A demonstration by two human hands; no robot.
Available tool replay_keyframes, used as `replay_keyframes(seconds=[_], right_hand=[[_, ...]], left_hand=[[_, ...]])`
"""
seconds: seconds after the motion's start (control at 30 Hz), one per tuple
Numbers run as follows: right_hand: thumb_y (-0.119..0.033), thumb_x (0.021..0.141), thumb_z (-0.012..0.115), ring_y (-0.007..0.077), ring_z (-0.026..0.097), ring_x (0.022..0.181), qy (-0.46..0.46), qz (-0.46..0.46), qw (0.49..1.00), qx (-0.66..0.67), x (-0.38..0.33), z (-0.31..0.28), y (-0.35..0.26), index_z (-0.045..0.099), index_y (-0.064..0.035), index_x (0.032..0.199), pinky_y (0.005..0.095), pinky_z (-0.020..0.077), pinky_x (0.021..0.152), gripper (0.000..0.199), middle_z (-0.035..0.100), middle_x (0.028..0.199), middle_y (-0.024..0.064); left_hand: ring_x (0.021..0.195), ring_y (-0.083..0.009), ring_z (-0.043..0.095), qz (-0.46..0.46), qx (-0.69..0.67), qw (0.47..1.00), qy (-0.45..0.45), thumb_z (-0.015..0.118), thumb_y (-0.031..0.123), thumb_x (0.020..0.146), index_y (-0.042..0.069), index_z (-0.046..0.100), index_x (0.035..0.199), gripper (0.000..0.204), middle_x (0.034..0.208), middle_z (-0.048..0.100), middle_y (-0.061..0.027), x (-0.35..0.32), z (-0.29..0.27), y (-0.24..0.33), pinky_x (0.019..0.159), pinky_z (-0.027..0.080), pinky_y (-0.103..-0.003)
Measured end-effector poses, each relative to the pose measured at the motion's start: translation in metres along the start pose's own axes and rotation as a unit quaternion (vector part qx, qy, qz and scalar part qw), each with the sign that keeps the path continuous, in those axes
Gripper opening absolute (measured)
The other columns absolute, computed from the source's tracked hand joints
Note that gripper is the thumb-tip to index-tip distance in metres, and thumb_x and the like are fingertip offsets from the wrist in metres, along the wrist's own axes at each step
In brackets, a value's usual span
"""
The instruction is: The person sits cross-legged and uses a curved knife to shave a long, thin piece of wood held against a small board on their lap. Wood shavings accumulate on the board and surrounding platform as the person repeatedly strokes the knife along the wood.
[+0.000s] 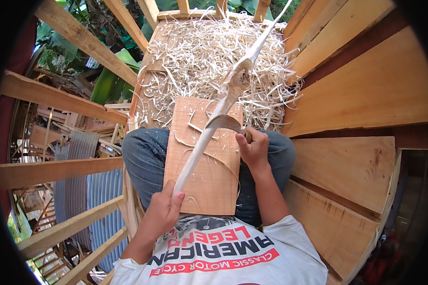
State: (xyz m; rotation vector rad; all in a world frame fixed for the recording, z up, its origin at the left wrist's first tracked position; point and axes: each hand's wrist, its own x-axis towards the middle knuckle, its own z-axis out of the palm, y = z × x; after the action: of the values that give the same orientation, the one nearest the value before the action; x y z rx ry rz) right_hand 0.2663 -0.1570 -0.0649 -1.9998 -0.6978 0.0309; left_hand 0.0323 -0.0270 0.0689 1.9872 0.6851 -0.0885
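My left hand (165, 207) is closed round the near end of a long pale carved wooden stick (199, 152). The stick slants up and away to the right, with a rough, thick knot partway along and a thin tapering far end. In my right hand (255, 149) is the handle of a knife with a curved blade (225, 122). That blade lies against the stick just below the knot. Under the stick, a flat wooden board (204, 175) rests across my lap, with a few thin shavings on it.
Curly wood shavings (209, 52) heap over the wooden floor (152, 102) ahead of my knees. A slatted railing (64, 97) runs along the left, with corrugated metal sheets (104, 194) beyond it. Plank walls (356, 90) close in the right side.
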Motion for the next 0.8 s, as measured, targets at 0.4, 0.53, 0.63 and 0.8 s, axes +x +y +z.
replay_keyframes(seconds=[0.4,0.53,0.63,0.8], right_hand=[[-0.066,0.076,0.06,0.027,0.044,0.041,0.092,0.013,0.989,-0.112,0.018,0.006,0.012,0.042,-0.0061,0.054,0.037,0.0337,0.042,0.067,0.038,0.044,0.0075],[-0.058,0.076,0.066,0.0312,0.048,0.046,0.0,0.075,0.986,-0.148,0.019,0.009,0.003,0.048,-0.004,0.055,0.0408,0.0371,0.047,0.061,0.045,0.047,0.0118],[-0.052,0.079,0.066,0.0321,0.048,0.046,-0.04,0.103,0.99,-0.086,0.021,0.004,-0.002,0.05,-0.0033,0.056,0.041,0.0375,0.048,0.056,0.047,0.049,0.0139],[-0.051,0.076,0.07,0.0273,0.043,0.043,-0.02,0.019,0.999,-0.046,0.016,-0.001,-0.008,0.046,-0.0018,0.057,0.037,0.0373,0.045,0.058,0.04,0.047,0.0121]], left_hand=[[0.062,-0.0464,0.057,-0.055,-0.037,0.997,-0.035,0.048,0.016,0.095,-0.001,0.045,0.096,0.017,0.061,0.052,-0.0263,-0.029,-0.011,-0.021,0.051,0.041,-0.044],[0.051,-0.0316,0.057,-0.063,-0.078,0.994,-0.033,0.049,0.015,0.094,-0.001,0.048,0.095,0.016,0.058,0.051,-0.0191,-0.019,-0.017,-0.045,0.049,0.04,-0.037],[0.049,-0.0159,0.05,-0.056,-0.094,0.994,-0.019,0.05,0.015,0.094,-0.002,0.049,0.093,0.017,0.057,0.049,-0.0129,-0.007,-0.016,-0.051,0.048,0.037,-0.031],[0.048,-0.0032,0.036,-0.031,-0.194,0.98,0.013,0.043,0.025,0.1,0.004,0.048,0.083,0.027,0.056,0.039,0.0055,0.01,-0.005,-0.044,0.043,0.027,-0.021]])
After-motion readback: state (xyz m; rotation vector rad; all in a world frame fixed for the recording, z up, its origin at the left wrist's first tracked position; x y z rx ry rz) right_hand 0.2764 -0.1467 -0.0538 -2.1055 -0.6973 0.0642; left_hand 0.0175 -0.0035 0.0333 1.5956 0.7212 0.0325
